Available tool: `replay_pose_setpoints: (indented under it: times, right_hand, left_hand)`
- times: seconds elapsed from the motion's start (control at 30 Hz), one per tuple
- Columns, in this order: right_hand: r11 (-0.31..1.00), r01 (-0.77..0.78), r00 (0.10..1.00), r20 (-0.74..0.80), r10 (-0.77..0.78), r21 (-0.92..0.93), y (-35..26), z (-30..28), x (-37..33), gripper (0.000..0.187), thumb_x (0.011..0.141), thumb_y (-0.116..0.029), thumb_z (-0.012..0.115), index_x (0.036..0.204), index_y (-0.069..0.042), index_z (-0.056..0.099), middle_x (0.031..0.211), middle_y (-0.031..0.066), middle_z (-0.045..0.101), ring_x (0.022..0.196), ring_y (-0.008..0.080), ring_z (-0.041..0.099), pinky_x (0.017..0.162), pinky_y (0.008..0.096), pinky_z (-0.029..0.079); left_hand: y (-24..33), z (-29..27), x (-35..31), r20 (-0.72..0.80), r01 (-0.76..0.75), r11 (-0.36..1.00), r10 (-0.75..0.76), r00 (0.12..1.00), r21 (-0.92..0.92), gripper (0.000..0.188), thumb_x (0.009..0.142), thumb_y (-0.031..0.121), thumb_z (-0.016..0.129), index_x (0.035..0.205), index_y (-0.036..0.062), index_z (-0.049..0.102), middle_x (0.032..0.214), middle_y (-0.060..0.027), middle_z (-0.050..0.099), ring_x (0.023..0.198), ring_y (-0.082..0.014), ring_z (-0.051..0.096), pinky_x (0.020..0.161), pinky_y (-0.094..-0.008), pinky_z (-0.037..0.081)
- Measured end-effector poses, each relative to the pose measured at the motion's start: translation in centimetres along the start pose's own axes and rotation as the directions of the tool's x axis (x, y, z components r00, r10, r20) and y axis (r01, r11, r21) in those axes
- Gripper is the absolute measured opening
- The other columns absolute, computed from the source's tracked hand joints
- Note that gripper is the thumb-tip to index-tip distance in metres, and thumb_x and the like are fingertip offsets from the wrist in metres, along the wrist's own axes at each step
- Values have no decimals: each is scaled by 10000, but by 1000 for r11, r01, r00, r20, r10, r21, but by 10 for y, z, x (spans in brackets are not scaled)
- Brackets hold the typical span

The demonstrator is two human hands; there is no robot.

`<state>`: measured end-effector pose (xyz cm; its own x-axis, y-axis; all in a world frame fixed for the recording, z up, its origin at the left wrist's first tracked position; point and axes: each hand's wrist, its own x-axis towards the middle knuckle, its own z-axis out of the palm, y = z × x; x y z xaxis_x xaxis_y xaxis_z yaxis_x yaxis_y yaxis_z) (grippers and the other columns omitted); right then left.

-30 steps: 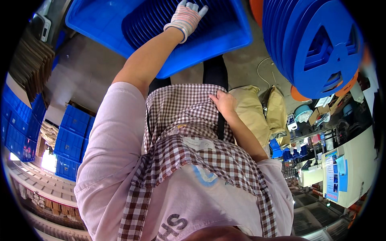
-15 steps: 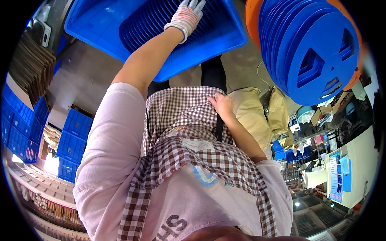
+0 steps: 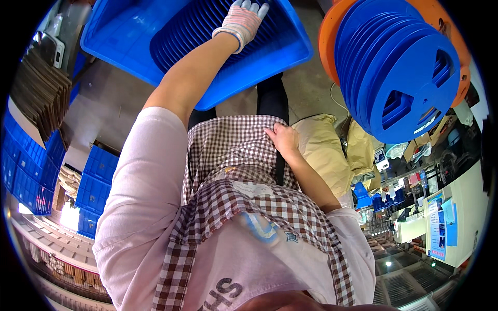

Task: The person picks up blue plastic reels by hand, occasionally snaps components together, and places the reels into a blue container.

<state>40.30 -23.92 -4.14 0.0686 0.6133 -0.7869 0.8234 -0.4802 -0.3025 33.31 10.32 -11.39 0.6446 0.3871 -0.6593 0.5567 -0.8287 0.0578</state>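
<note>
My left hand (image 3: 243, 23), in a grey-and-pink striped glove, reaches into a large blue plastic bin (image 3: 122, 44). It lies over a long row of thin blue discs (image 3: 179, 36) standing on edge there, its fingers apart and slightly bent across their rims. The fingertips come close to the upper edge of the picture. My right hand (image 3: 285, 139) is bare and rests on the lap of my brown-and-white checked apron (image 3: 228, 135). Its fingers are curled in with the thumb pointing left; whether they pinch the cloth is hidden.
At the upper right, blue reels with cut-out openings (image 3: 399, 78) are stacked on an orange piece (image 3: 329, 46). Yellowish sacks (image 3: 321, 150) lie beside my right forearm. Blue crates (image 3: 98, 171) and a stack of brown sheets (image 3: 44, 88) stand to the left.
The fingers of my left hand have bent a little more over the discs. My right hand stays on the apron. The surroundings shift slightly with my head.
</note>
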Motion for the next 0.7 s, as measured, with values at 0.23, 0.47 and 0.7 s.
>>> replay_pose_setpoints:
  times: [0.23, 0.47, 0.7]
  right_hand:
    - [999, -26, 1000, 0, 26, 19, -4, -3, 0, 441, 763, -503, 674, 648, -91, 565, 586, 132, 610, 559, 339, 616, 491, 455, 472]
    - [985, -65, 997, 38, 60, 159, -3, -7, -5, 404, 781, -436, 685, 660, -78, 542, 602, 126, 606, 575, 334, 604, 525, 435, 470]
    - [844, 200, 834, -539, 120, 497, -21, -175, -48, 173, 764, -84, 725, 909, -46, 639, 844, 73, 580, 709, 168, 551, 551, 261, 440]
  left_hand:
    - [2, 6, 10, -49, 37, 999, -37, 998, -3, 504, 918, 140, 376, 1417, 75, 344, 1249, -119, 542, 1186, -258, 492, 1089, -434, 254]
    - [2, -2, 11, -12, 7, 1000, -7, 1000, 5, 460, 912, 142, 412, 1368, 85, 416, 1217, -104, 562, 1171, -250, 504, 1089, -438, 257]
    - [-4, 35, 25, -261, 50, 996, -67, 963, -70, 440, 813, 92, 609, 1245, 125, 527, 1150, -115, 599, 1119, -292, 555, 1060, -436, 321]
